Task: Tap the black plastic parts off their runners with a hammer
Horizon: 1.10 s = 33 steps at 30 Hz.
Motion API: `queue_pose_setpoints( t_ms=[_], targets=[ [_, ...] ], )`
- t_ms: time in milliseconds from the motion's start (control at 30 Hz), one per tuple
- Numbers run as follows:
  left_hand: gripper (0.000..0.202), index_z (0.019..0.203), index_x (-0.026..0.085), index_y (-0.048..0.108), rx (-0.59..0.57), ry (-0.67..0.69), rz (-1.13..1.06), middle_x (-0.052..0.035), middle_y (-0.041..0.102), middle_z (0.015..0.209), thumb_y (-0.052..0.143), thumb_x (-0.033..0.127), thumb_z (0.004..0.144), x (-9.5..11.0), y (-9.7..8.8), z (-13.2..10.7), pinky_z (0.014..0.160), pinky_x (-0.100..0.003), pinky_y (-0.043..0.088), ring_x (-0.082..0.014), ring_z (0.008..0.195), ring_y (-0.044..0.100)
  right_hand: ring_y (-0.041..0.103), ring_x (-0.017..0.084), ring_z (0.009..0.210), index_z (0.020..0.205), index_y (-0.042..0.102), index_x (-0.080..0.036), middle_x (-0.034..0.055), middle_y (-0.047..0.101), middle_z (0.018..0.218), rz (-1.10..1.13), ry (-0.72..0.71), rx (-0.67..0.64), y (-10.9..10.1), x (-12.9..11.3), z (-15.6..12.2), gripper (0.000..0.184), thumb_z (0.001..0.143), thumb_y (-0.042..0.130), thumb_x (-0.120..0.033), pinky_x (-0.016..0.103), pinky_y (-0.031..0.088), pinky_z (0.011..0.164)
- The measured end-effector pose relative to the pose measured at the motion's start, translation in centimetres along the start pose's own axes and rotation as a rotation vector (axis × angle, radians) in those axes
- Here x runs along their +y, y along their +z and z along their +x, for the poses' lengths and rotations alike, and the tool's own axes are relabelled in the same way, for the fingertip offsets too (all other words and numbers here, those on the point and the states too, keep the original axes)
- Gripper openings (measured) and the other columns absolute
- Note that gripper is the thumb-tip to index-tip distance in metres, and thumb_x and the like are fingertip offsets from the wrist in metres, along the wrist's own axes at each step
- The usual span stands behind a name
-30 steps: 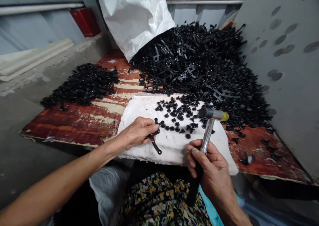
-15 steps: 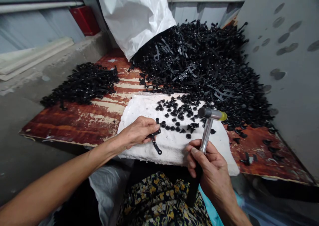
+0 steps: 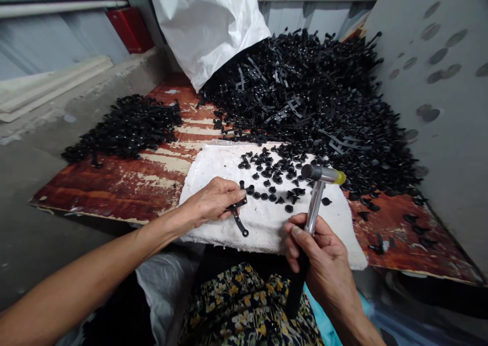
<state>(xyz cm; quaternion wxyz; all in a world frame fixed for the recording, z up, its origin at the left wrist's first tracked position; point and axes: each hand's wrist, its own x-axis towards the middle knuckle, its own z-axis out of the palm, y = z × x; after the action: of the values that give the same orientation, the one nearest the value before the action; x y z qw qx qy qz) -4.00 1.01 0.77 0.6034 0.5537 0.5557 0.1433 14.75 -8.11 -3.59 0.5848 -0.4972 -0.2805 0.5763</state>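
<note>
On the peeling red-painted board that serves as the table, I have only the head view to work from, and it looks down over both hands. The left hand rests on a folded white cloth, thumb and fingers pinching a black plastic strip whose lower end hangs out past the fingers, lying over the cloth. The right hand is closed around the steel shaft of a hammer, which stands nearly upright, with its dark head and yellow-tipped face raised over the cloth's right side. The hammer's black grip runs down out of the fist toward my operator's lap, covered in floral fabric. Small black mushroom-headed pieces lie scattered on the cloth between the two hands, and the hammer head hangs in front of the nearest ones. Behind the cloth, a large heap of black plastic parts spills from a white woven sack and crowds the cloth's far edge. A smaller black heap sits on the table's left side, and a few stray pieces lie at the right. A grey panel with dark marks rises along the right, and a red box sits beyond the concrete ledge.
</note>
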Motion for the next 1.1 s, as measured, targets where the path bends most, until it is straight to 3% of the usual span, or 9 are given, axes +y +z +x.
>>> queue_pose_setpoints(
  t_ms=[167,300,400,500,567,667,800,1000,1100],
  targets=[
    [0.033,0.061,0.015,0.051,0.034,0.005,0.026,0.0079,0.036,0.033,0.049,0.025,0.092,0.3,0.3,0.0,0.034,-0.015,0.014,-0.0024,0.029,0.024,0.05,0.006,0.041,0.092,0.058,-0.024,-0.004,0.063,0.072,-0.064,-0.008,-0.11,-0.6,0.0,-0.3,0.025,0.08,0.071,-0.042,0.017,0.043,0.035],
    [0.031,0.061,0.016,0.05,0.052,-0.004,0.046,0.0079,0.037,0.037,0.05,0.025,0.091,-0.3,-0.1,0.3,0.034,-0.016,0.016,-0.0033,0.031,0.028,0.058,0.012,0.044,0.116,0.054,-0.027,-0.0033,0.062,0.067,-0.44,-0.075,-0.227,-1.4,-1.2,-0.8,0.031,0.093,0.051,-0.047,0.023,0.05,0.039],
    [0.03,0.062,0.016,0.051,0.045,0.016,0.06,0.0072,0.039,0.042,0.051,0.026,0.09,-0.6,-0.4,0.6,0.034,-0.016,0.017,-0.0035,0.033,0.028,0.071,0.022,0.087,0.127,0.056,-0.024,0.0064,0.072,0.09,-0.788,-0.328,-0.232,-1.8,-2.4,-0.8,0.037,0.095,0.049,-0.039,0.031,0.06,0.071],
    [0.032,0.059,0.018,0.047,0.025,0.016,0.07,0.0077,0.035,0.039,0.049,0.025,0.09,-0.4,-0.5,0.7,0.034,-0.017,0.016,-0.004,0.032,0.026,0.063,0.022,0.114,0.136,0.052,-0.023,0.01,0.067,0.122,-0.978,-0.554,-0.238,-2.1,-3.0,-0.6,0.042,0.095,0.046,-0.026,0.035,0.051,0.096],
    [0.034,0.056,0.018,0.044,0.034,0.002,0.092,0.0078,0.033,0.038,0.049,0.023,0.089,-0.2,-0.5,0.8,0.034,-0.018,0.015,-0.0042,0.031,0.026,0.067,0.018,0.104,0.145,0.043,-0.025,0.0093,0.067,0.121,-1.032,-0.682,-0.26,-2.2,-3.1,-0.4,0.05,0.095,0.043,-0.017,0.031,0.053,0.093],
    [0.032,0.057,0.019,0.045,0.055,0.012,0.121,0.0073,0.035,0.039,0.05,0.025,0.088,-0.3,-0.4,0.8,0.034,-0.019,0.016,-0.0045,0.032,0.026,0.067,0.014,0.082,0.152,0.03,-0.03,0.0081,0.067,0.107,-1.063,-0.855,-0.294,-2.3,-3.0,-0.2,0.065,0.092,0.041,-0.006,0.024,0.056,0.073],
    [0.028,0.06,0.018,0.047,0.049,0.045,0.117,0.0067,0.038,0.041,0.052,0.03,0.086,-0.7,-0.4,0.9,0.035,-0.019,0.018,-0.0048,0.033,0.029,0.056,0.013,0.052,0.152,0.031,-0.026,0.005,0.061,0.082,-1.249,-0.897,-0.336,-2.3,-3.2,0.0,0.069,0.089,0.039,-0.001,0.022,0.049,0.047],
    [0.031,0.058,0.019,0.044,0.048,0.05,0.136,0.0074,0.034,0.04,0.054,0.032,0.084,-0.4,-0.3,0.8,0.036,-0.02,0.016,-0.0046,0.033,0.026,0.063,0.016,0.072,0.154,0.023,-0.032,0.0085,0.062,0.097,-1.145,-0.915,-0.308,-2.5,-3.4,-0.5,0.077,0.088,0.041,0.002,0.025,0.054,0.059],
    [0.03,0.058,0.019,0.044,0.039,0.044,0.124,0.0075,0.034,0.04,0.054,0.031,0.084,-0.3,-0.3,0.7,0.036,-0.02,0.017,-0.0045,0.032,0.027,0.058,0.015,0.056,0.153,0.029,-0.03,0.006,0.061,0.085,-1.263,-0.905,-0.343,-2.6,-3.3,-0.4,0.075,0.086,0.04,0.002,0.023,0.05,0.048]
  ],
)
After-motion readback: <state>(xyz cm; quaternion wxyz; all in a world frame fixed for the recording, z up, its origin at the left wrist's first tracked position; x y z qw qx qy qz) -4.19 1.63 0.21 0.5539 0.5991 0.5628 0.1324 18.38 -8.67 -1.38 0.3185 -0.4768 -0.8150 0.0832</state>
